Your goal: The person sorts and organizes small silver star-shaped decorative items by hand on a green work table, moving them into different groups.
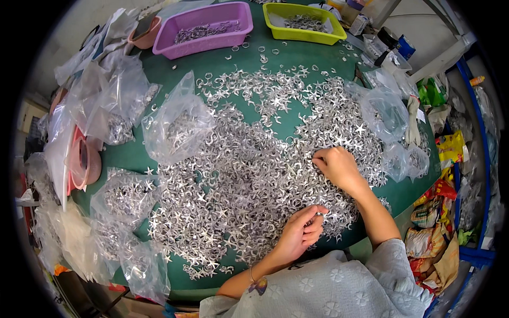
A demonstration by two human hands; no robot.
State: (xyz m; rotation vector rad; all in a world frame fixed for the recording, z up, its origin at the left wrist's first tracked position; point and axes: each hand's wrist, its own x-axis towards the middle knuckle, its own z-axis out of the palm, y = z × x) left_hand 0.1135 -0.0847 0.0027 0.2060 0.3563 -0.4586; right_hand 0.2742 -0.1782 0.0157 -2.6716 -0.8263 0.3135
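Note:
A broad heap of small silver metal pieces (249,180), many star-shaped and others curved like crescents or rings, covers the green table. My left hand (303,233) is closed above the near edge of the heap, palm turned partly up. Between its thumb and forefinger a small silver piece (319,213) shows; its exact shape is too small to tell. My right hand (339,167) reaches into the right part of the heap, fingers bent together and pointing left. Its fingertips touch the pieces, and whatever they pinch is hidden.
A purple basket (159,46) and a yellow-green basket (339,38) with silver pieces stand at the back. Clear plastic bags (177,130) of pieces lie left, with more bags (386,114) right. A pink tub (91,164) sits far left. Pliers (360,77) lie back right.

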